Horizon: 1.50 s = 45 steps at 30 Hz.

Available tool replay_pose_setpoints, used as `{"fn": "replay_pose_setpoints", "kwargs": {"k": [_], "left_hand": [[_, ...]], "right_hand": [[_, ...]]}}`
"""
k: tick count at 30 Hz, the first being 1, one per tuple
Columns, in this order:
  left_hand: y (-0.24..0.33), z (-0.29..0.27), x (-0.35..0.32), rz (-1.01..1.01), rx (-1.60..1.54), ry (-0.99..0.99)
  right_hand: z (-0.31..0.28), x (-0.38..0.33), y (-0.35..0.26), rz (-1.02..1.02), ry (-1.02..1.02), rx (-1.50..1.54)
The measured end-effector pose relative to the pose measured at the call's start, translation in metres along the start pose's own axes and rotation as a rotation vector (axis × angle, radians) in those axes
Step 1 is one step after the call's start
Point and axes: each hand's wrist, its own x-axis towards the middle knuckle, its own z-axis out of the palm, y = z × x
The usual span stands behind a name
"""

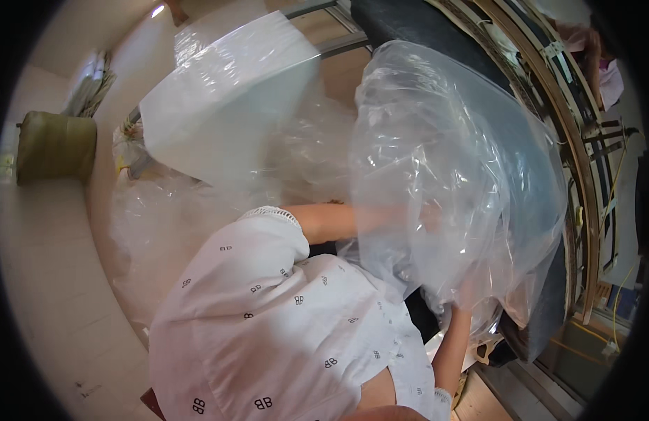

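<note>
A large clear plastic bag (450,161) billows in front of me over a dark cushion (408,24). My left forearm leaves a white patterned sleeve (268,231) and reaches right into the bag. My left hand (428,214) shows only as a blur through the film, so its grip is unclear. My right arm rises from below, and my right hand (471,289) holds the bag's lower edge, partly veiled by plastic. Another part of the dark cushion (545,316) shows under the bag.
More clear plastic sheeting (226,105) stands up at the back left, with crumpled plastic (156,231) on the pale tiled floor (44,281). An olive-green bundle (54,146) sits far left. A curved wooden frame (577,175) runs along the right.
</note>
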Motion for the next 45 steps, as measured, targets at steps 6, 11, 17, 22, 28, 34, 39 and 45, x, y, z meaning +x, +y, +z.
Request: {"fn": "replay_pose_setpoints", "kwargs": {"k": [6,11,17,22,28,34,39,45], "left_hand": [[-0.022,-0.053,0.017,-0.006,0.101,0.08],[-0.037,-0.124,0.084,0.019,0.203,0.163],[-0.007,-0.11,0.046,0.237,0.428,0.086],[-0.02,-0.252,0.086,0.506,0.647,-0.099],[-0.037,-0.525,0.084,0.549,0.887,-0.042],[-0.057,-0.632,-0.005,0.477,1.064,-0.033],[-0.065,-0.628,0.028,0.442,1.139,-0.017],[-0.063,-0.536,0.191,0.463,1.19,-0.002]], "right_hand": [[0.022,0.051,-0.123,-0.291,-0.114,0.349],[-0.011,0.074,-0.163,-0.551,-0.198,0.666],[-0.011,0.077,-0.242,-0.805,-0.03,1.147],[-0.057,0.063,-0.246,-0.751,-0.062,0.204],[-0.122,0.065,-0.095,-0.738,0.664,0.025],[-0.158,-0.009,0.056,-0.108,0.975,0.061],[-0.166,-0.013,0.068,-0.02,0.933,0.043],[-0.16,-0.008,0.074,0.024,0.982,-0.107]]}}
